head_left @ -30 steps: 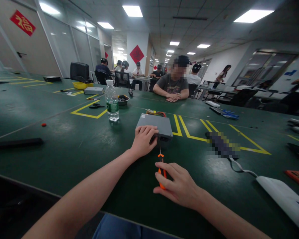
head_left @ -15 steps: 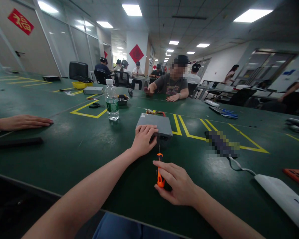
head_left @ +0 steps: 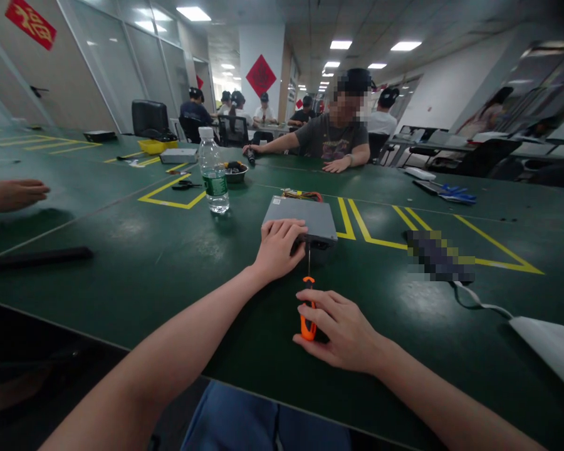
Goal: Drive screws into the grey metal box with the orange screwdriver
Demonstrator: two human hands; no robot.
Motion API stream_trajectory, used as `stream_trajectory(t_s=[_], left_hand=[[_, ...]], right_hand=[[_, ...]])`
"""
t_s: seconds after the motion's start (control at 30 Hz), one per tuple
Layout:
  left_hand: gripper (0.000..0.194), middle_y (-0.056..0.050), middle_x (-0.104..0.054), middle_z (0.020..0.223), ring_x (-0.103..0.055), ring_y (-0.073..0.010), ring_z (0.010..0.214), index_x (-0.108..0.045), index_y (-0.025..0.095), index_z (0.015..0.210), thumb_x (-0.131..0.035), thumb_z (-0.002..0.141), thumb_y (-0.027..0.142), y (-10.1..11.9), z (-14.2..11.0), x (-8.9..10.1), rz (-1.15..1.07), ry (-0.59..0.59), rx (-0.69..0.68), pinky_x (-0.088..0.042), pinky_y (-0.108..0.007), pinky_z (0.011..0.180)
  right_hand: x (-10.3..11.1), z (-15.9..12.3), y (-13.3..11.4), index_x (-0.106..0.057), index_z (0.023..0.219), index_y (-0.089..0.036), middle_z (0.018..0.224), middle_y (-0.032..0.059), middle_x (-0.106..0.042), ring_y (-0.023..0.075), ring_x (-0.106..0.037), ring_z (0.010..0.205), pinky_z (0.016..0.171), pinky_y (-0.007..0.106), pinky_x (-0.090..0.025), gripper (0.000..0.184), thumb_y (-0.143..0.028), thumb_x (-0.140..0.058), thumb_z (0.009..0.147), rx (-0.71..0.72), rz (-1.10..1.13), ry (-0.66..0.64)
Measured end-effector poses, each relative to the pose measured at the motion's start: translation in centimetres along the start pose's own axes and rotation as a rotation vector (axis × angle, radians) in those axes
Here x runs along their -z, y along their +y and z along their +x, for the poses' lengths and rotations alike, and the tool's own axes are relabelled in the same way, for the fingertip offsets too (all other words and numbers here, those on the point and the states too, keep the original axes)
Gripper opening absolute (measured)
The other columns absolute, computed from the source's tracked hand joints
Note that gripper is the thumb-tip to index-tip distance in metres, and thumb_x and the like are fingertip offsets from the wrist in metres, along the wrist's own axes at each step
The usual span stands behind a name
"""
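A grey metal computer power supply (head_left: 305, 216) lies on the green table, its coloured cables at the far side and a socket on the side facing me. My left hand (head_left: 281, 249) grips its near left edge, fingers over the top and thumb against the near face. In my right hand (head_left: 336, 326) is an orange and black screwdriver (head_left: 309, 329), held by its handle between thumb and fingers. The thin shaft points away from me toward the near face, close to my left thumb. Whether the tip sits in a screw is too small to tell.
Left of the power supply stands a water bottle (head_left: 214, 172), with a metal bowl (head_left: 235, 172) behind it. Blue-handled pliers (head_left: 455, 193) and a white power strip (head_left: 545, 347) lie to the right. Another person's hand (head_left: 14, 197) is at the left; a person (head_left: 333, 134) sits opposite.
My right fingers have shifted around the screwdriver handle; my left hand keeps its grip. The person opposite has stretched an arm to a dark object. Another person's hand appeared at the left. The view has tilted down.
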State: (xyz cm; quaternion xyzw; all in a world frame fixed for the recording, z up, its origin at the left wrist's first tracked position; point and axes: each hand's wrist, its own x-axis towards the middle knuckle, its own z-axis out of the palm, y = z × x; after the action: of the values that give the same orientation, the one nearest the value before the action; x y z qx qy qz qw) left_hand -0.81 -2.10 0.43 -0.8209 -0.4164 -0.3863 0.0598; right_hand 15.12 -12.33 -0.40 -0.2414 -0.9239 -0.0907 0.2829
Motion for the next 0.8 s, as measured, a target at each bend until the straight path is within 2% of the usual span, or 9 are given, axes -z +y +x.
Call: stream_trajectory(t_s=[0.13,0.33,0.47,0.6,0.7,0.8], left_hand=[[0.022,0.000,-0.058,0.120,-0.046,-0.0191,0.113,-0.052,0.024,0.103,-0.050,0.081,0.024,0.05,0.02,0.07,-0.004,0.008,0.001,-0.025,-0.037,0.097],[0.024,0.000,-0.058,0.120,-0.046,-0.0199,0.114,-0.052,0.024,0.105,-0.050,0.081,0.024,0.08,0.05,0.09,0.001,-0.011,0.006,-0.025,-0.038,0.097],[0.024,0.000,-0.057,0.120,-0.045,-0.0200,0.114,-0.052,0.024,0.105,-0.050,0.082,0.024,0.02,0.03,0.03,0.006,-0.012,0.006,-0.025,-0.038,0.097],[0.023,0.000,-0.057,0.120,-0.045,-0.0198,0.114,-0.052,0.024,0.104,-0.051,0.081,0.024,-0.02,0.01,-0.08,0.003,-0.003,0.004,-0.024,-0.038,0.098],[0.023,0.000,-0.057,0.120,-0.045,-0.0198,0.113,-0.052,0.024,0.105,-0.050,0.081,0.024,0.00,0.02,-0.06,0.001,-0.006,0.011,-0.024,-0.038,0.097],[0.023,0.000,-0.057,0.121,-0.045,-0.0203,0.114,-0.051,0.024,0.104,-0.050,0.081,0.024,0.05,0.04,-0.01,0.004,-0.012,0.014,-0.024,-0.038,0.098]], right_hand=[[0.10,-0.16,0.07,-0.049,0.102,-0.013,0.104,0.0157,-0.056,0.0213,-0.059,0.089,0.072,0.035,-0.051,0.032,-0.039,-0.052,0.084,-0.045,0.054,0.001],[0.93,0.10,-0.16,-0.050,0.116,-0.015,0.113,0.0180,-0.053,0.0235,-0.056,0.099,0.077,0.037,-0.049,0.033,-0.029,-0.045,0.087,0.009,0.023,-0.099],[0.47,0.08,-0.12,-0.054,0.105,-0.014,0.113,0.0181,-0.056,0.0226,-0.057,0.098,0.075,0.035,-0.049,0.026,-0.031,-0.050,0.086,0.020,0.001,-0.043],[-0.06,-0.22,0.02,-0.051,0.094,-0.016,0.105,0.0149,-0.061,0.0208,-0.060,0.092,0.075,0.035,-0.049,0.018,-0.028,-0.053,0.081,-0.044,0.089,0.018],[0.22,-0.23,0.07,-0.050,0.101,-0.015,0.108,0.0148,-0.059,0.0221,-0.058,0.096,0.079,0.037,-0.048,0.027,-0.031,-0.055,0.079,-0.084,0.130,-0.042],[0.67,0.06,0.05,-0.049,0.113,-0.015,0.114,0.0157,-0.056,0.0237,-0.056,0.100,0.081,0.039,-0.047,0.035,-0.033,-0.053,0.082,-0.061,0.094,-0.133]])
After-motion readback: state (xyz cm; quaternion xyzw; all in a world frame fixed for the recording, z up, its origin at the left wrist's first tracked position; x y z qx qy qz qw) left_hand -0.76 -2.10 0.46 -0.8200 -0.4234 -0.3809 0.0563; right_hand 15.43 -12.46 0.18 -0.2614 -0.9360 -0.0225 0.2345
